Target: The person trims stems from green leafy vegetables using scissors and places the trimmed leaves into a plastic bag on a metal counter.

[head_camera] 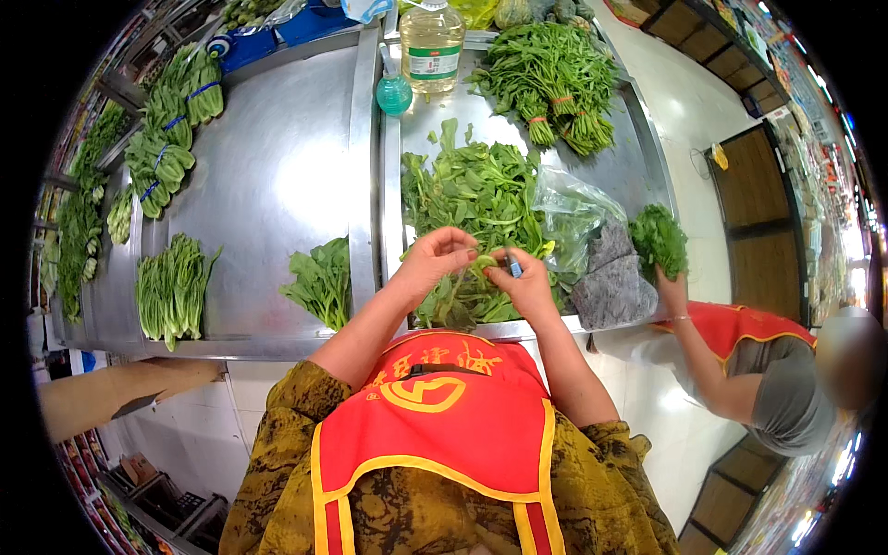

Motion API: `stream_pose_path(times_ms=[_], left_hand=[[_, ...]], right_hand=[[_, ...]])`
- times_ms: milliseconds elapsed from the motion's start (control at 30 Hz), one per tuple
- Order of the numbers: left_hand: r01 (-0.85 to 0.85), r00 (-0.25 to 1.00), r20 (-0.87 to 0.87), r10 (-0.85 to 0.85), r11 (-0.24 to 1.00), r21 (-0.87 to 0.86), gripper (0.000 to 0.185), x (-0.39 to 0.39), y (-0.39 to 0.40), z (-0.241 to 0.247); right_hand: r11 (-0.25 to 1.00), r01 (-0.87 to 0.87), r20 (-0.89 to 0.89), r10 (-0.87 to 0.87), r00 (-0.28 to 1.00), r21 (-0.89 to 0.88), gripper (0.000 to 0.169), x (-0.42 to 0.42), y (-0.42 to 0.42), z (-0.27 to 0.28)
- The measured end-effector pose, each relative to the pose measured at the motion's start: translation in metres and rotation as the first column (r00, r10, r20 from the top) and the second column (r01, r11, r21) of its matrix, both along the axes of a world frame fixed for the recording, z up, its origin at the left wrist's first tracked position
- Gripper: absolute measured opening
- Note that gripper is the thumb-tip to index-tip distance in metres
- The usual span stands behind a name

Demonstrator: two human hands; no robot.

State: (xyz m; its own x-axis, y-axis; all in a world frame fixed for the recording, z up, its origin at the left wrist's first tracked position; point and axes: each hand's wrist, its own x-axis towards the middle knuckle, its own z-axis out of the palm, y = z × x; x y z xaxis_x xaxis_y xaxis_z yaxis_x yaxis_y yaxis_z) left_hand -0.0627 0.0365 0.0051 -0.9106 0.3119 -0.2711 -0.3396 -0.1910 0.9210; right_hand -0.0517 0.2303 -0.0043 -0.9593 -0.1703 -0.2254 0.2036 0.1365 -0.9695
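My left hand [437, 260] and my right hand [520, 277] are close together over a heap of loose leafy greens [485, 187] in the right steel tray. Between them is a small green leafy piece [482, 263], pinched in the fingertips of both hands. A small knife or similar tool with a light blue handle [514, 265] is tucked in the fingers of my right hand; its far end is blurred. Right of the heap lie a clear plastic bag [572, 208] holding greens and a crumpled grey cloth [610, 277].
Tied bunches of greens [555, 83], an oil jug [433, 55] and a teal bottle [394, 95] stand farther back. Leaf bunches [177, 288] lie in the left tray, with a small pile [319, 281] near the divider [368, 159]. At right, a co-worker's hand [671, 291] holds greens.
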Motion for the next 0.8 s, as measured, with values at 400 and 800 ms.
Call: stream_pose_path(times_ms=[400, 800], left_hand=[[0.025, 0.983, 0.182, -0.016, 0.999, -0.048, 0.013, -0.001, 0.003, -0.028], [-0.196, 0.891, 0.427, 0.152, 0.979, 0.06, 0.007, 0.01, 0.004, -0.038]], right_hand=[[0.987, -0.012, 0.219, 0.048, 0.975, -0.161, 0.013, -0.013, 0.01, -0.002], [0.803, 0.19, -0.474, 0.128, 0.871, 0.565, 0.034, -0.035, 0.04, -0.022]])
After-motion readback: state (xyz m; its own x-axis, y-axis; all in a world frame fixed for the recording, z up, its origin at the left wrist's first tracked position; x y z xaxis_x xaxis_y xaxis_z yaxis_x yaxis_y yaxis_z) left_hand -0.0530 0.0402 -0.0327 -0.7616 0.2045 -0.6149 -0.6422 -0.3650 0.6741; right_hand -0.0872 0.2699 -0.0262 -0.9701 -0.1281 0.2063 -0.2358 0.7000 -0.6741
